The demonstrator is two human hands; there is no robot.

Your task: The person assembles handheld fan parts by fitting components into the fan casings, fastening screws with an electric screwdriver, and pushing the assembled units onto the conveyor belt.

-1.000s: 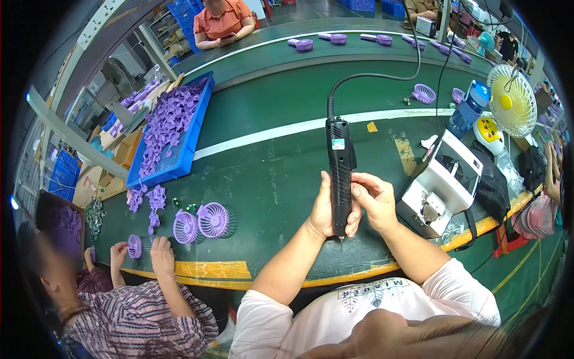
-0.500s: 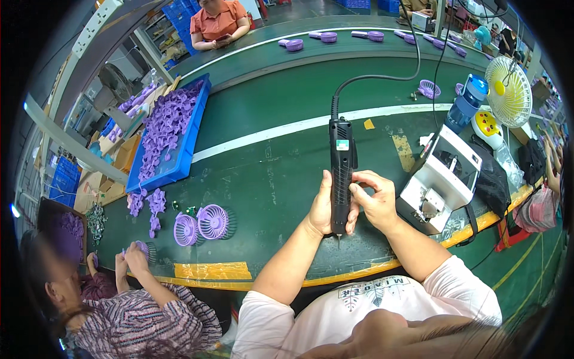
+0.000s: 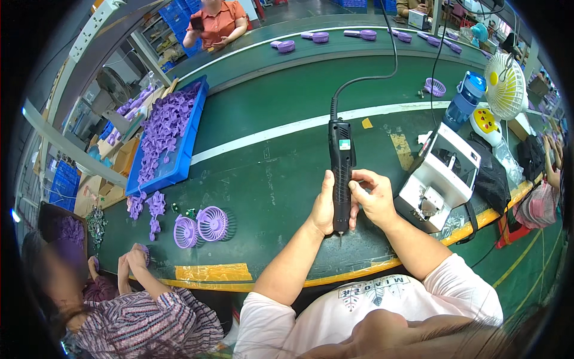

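Observation:
A black electric screwdriver stands nearly upright in the picture, its thin bit pointing toward me near the table's front edge. My left hand is wrapped round the lower part of its body from the left. From the right, my right hand grips the same lower part, with bent thumb and fingers against it. A cable runs up from the far end of the tool. To the left of my hands, two purple fan guards rest on the green table.
A blue tray heaped with purple parts stands left. On my right are a white-and-black machine, a blue bottle and a yellow-white fan. Purple handheld fans line the far conveyor. A co-worker's hands work at lower left.
The purple fans on the far conveyor have shifted left. The person across has lifted a phone. The co-worker's hands at lower left moved slightly. My hands and the screwdriver have barely moved.

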